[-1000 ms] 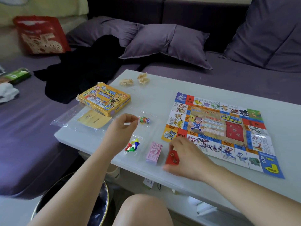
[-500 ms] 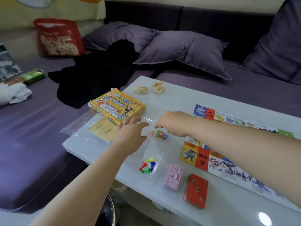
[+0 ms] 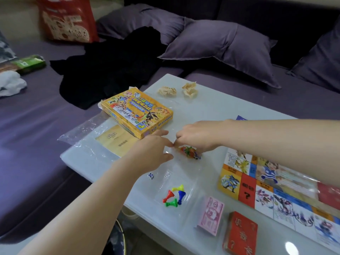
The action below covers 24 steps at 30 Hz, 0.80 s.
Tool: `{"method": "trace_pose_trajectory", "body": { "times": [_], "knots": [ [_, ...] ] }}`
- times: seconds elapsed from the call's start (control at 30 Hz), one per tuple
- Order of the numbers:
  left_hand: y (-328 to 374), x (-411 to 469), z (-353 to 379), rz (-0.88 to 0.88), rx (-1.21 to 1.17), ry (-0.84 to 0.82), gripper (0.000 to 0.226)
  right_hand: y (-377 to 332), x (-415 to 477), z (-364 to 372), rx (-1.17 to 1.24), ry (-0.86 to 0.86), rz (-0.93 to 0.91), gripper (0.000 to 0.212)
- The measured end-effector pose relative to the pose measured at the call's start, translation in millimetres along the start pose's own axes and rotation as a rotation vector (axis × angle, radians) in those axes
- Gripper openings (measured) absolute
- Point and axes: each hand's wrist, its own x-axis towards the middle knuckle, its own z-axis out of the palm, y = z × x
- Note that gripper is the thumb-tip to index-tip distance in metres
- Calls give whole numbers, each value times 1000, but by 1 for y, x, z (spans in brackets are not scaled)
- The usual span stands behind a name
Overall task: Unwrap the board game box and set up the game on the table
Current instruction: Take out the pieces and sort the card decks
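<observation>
Both hands meet over the little bag of coloured pieces (image 3: 189, 152), which lies on the bench (image 3: 211, 107) between the game box (image 3: 136, 111) and the game board (image 3: 246, 194). The right hand (image 3: 198, 135) has its grip clamped on the top of the bag. The left hand (image 3: 152, 150) is touching the bag's other side, but I cannot tell if its grip is clamped or loose.

I think the bag could pop open fast if it is pulled hard. Then the tiny pieces could jump and roll off the bench onto the sofa (image 3: 36, 144) or the floor.

The die (image 3: 150, 176) sits loose right beside the left arm and near the bench edge. One bump from the arm could knock it off. The pawns (image 3: 174, 196) lie in clear plastic close to the same edge. The right arm hangs over the board, so it could drag the board crooked.

The near edge is crowded with the pink play money (image 3: 211, 216) and the red cards (image 3: 241, 234). The open room is farther back, behind the hands.
</observation>
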Motion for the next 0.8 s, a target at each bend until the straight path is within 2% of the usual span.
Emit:
{"method": "trace_pose_trajectory", "body": {
  "times": [0.57, 0.8],
  "knots": [
    [1, 0, 3, -20, 41, -34, 39, 2, 5, 5, 18, -31, -16, 37],
    [1, 1, 4, -9, 39, -41, 39, 0, 1, 2, 57, -41, 34, 44]
  ]
}}
